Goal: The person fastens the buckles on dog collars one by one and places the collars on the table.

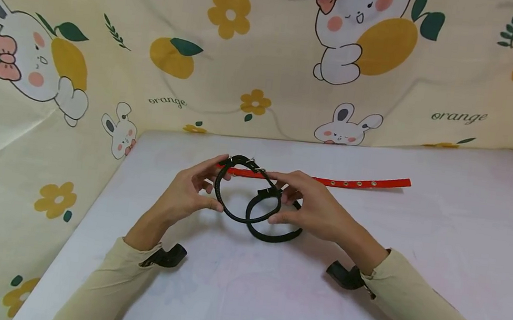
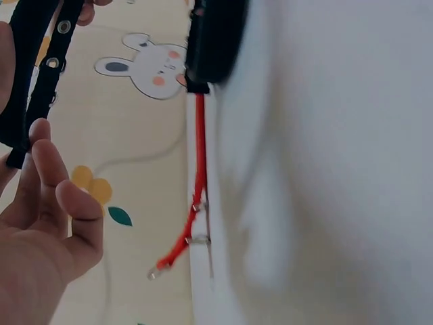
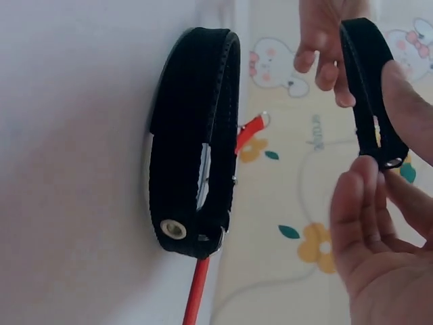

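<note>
Both hands hold a black buckled collar (image 1: 216,190) as a round loop over the table. My left hand (image 1: 186,189) grips its left side, fingers at the top and thumb low on the loop. On the opposite side my right hand (image 1: 315,203) holds it near the buckle end, thumb at the lower edge. In the right wrist view the held collar (image 3: 369,81) shows a metal eyelet by the fingertips. A second black collar (image 1: 271,238), also closed into a loop, stands on edge on the table below, partly hidden by the held one and the right hand.
Behind the hands a red strap (image 1: 353,184) with metal eyelets lies across the white table (image 1: 241,295), its left part overlapped by the held collar and hands. A patterned cloth (image 1: 258,60) with rabbits and oranges hangs along the table's back and left edges.
</note>
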Demonstrator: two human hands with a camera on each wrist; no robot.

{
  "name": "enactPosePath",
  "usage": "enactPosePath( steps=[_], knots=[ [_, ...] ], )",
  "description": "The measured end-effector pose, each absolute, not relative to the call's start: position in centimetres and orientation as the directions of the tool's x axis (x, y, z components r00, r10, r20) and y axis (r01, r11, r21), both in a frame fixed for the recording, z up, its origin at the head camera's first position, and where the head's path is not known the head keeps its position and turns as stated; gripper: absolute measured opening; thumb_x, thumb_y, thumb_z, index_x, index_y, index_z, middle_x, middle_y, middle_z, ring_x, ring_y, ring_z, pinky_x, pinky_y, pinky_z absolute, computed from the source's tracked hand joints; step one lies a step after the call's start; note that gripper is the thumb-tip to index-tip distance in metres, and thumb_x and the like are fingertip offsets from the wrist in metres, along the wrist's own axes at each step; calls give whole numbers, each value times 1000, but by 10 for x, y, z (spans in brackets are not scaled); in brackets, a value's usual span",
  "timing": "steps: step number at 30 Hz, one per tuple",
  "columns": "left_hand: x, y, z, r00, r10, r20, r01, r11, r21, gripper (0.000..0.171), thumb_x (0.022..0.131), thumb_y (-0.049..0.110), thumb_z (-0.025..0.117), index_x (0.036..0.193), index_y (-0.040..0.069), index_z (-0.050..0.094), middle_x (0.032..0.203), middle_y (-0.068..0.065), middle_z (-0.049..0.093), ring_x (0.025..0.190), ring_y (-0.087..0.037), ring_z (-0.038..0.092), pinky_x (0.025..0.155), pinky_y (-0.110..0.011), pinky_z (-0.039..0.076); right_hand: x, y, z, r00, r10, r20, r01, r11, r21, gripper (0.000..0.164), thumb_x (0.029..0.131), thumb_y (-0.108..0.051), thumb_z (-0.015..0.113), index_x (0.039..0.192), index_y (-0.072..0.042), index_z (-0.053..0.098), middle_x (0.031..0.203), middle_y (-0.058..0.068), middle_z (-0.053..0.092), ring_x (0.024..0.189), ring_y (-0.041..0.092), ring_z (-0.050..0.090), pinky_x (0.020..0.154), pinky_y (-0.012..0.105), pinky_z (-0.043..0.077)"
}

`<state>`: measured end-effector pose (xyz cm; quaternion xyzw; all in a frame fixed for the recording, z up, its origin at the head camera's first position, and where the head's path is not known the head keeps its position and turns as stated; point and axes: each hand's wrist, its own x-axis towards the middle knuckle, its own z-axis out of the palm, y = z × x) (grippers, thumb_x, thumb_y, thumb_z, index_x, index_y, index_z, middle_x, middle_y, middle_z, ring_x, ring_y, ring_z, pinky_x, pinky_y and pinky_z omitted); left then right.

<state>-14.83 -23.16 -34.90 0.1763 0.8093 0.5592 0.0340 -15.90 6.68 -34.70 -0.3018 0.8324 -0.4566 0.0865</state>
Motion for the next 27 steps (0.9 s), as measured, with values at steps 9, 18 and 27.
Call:
enactPosePath(
  steps=[9, 18, 27],
  knots=[
    [-145, -255, -358, -943, 324, 81, 211, 388, 897, 103, 63, 4, 91, 151, 23, 42, 122, -28, 63, 105, -43, 57, 75, -25, 44, -165, 37, -348, -784, -620, 17, -386, 466, -796, 65, 86, -32, 78, 145, -21, 52, 110, 2, 62, 95, 16, 59, 85, 33, 51],
    [-144, -269, -371, -952, 301, 56, 170, 367, 915, 101, 63, -4, 90, 151, 15, 44, 114, -30, 58, 81, -21, 54, 71, -22, 49, -174, 18, -348, -846, -513, -146, -158, 501, -851, 31, 98, -31, 61, 124, -16, 68, 108, -1, 69, 102, 17, 60, 87, 32, 50],
    [-145, -285, -376, -963, 265, -54, 45, 352, 935, 97, 67, -3, 87, 151, 15, 43, 116, -27, 57, 84, -12, 60, 73, -21, 54, -175, 3, -358, -793, -599, -111, -264, 503, -823, 69, 84, -26, 81, 145, -14, 51, 117, 6, 62, 92, 15, 58, 80, 27, 48]
  ],
)
